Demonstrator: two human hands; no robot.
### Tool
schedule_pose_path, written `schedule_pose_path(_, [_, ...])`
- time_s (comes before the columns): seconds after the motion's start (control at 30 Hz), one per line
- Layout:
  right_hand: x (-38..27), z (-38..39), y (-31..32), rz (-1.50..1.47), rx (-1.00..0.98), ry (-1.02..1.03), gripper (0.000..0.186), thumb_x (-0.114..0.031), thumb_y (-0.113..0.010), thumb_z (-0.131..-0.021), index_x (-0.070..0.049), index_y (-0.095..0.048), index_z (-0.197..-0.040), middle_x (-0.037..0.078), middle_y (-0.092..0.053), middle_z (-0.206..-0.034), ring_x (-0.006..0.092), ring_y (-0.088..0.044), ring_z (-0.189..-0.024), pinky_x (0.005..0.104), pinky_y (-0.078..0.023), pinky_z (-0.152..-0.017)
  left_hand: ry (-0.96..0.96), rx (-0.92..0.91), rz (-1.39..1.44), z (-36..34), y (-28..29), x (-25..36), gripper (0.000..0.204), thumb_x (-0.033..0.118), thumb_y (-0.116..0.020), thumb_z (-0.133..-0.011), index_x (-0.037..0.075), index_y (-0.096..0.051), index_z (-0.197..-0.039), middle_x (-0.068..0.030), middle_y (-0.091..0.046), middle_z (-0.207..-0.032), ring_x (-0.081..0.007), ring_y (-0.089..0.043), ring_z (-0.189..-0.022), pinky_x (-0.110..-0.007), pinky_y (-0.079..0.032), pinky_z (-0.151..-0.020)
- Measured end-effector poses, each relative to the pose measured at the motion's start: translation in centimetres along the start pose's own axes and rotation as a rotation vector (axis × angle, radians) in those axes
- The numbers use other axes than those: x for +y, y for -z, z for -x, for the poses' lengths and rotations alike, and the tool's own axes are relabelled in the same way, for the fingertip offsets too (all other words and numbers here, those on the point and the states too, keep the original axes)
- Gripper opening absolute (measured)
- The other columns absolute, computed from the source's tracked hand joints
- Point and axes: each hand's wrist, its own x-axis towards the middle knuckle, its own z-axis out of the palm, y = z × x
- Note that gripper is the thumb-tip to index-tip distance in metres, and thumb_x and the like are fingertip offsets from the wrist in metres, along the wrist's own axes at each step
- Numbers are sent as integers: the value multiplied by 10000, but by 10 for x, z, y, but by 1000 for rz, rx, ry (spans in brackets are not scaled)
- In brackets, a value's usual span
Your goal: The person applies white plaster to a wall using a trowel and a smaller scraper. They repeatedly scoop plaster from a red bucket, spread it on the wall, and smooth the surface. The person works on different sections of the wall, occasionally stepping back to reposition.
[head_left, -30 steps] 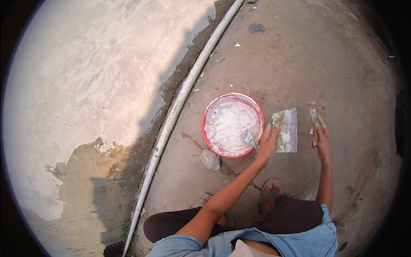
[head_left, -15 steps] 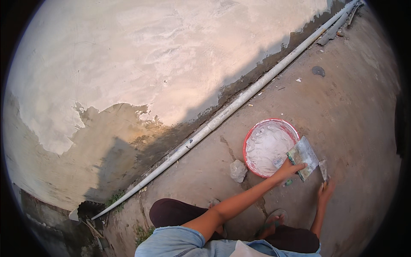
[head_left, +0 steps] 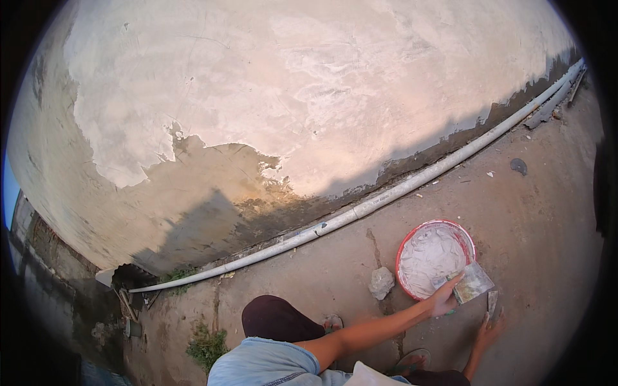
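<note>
My left hand (head_left: 444,294) is closed on a flat rectangular smeared plate tool (head_left: 476,283), held over the lower right edge of a red-rimmed tub (head_left: 402,244) of thick white paste (head_left: 426,254). My right hand (head_left: 491,331), somewhat smeared by motion, grips a narrow scraper (head_left: 492,300) with its blade upward, just below and right of the plate. Another blade (head_left: 440,281) shows in the paste, partly hidden behind my left hand. A rough stone (head_left: 381,283) lies left of the tub.
A patchy plastered wall (head_left: 270,90) rises beyond a long white pipe (head_left: 412,183) along its foot. Broken sheet pieces (head_left: 544,112) lie at the pipe's right end. The concrete floor (head_left: 322,270) has a crack, small debris and weeds (head_left: 209,344). A dark gap (head_left: 132,276) opens at the lower left.
The view has swung toward the wall, so the tub now sits lower and further right. The plate has moved over the tub's edge and is tilted; the scraper has come close beside it.
</note>
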Motion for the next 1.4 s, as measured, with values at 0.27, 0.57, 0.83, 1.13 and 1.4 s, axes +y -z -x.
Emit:
schedule_pose_path(0.27, [-24,2,-22,-1048,-330,-412,460,-197,-647,-942,16,-514,-1327,97,-612,-1215,175,-629,-1045,315,-511,-849,73,-73,26,-3,-6,-41,386,330,-563,-1004,111,-533,-1320,-40,-618,-1285,-176,-600,-1174,-359,-473,-1020])
schedule_pose_path(0.57, [5,3,-33,-1095,-311,-322,397,-150,-636,-911,22,-545,-1257,109,-631,-1173,154,-624,-991,293,-512,-791,174,-59,-287,23,-22,-20,489,414,-596,-976,120,-506,-1356,-22,-613,-1286,-154,-591,-1169,-367,-471,-1004])
schedule_pose_path(0.83, [29,10,-69,-1035,-249,-248,297,-127,-628,-904,36,-624,-1153,118,-664,-1090,130,-623,-950,291,-513,-760,268,-65,-512,28,-22,5,586,488,-591,-959,94,-488,-1380,-49,-606,-1298,-166,-578,-1186,-367,-449,-1024])
schedule_pose_path(1.13, [7,1,-55,-1117,-337,-350,228,-123,-622,-914,40,-654,-1071,101,-678,-1010,127,-630,-894,288,-511,-737,258,-69,-552,26,-18,-6,571,488,-592,-960,88,-515,-1360,-48,-616,-1283,-162,-599,-1148,-349,-471,-995])
schedule_pose_path(1.4, [-34,17,-16,-964,-398,-225,215,-121,-632,-923,50,-668,-1049,63,-690,-927,114,-632,-791,280,-507,-695,373,-126,-648,27,-19,16,553,463,-586,-971,73,-512,-1356,-51,-619,-1274,-151,-602,-1141,-350,-490,-976])
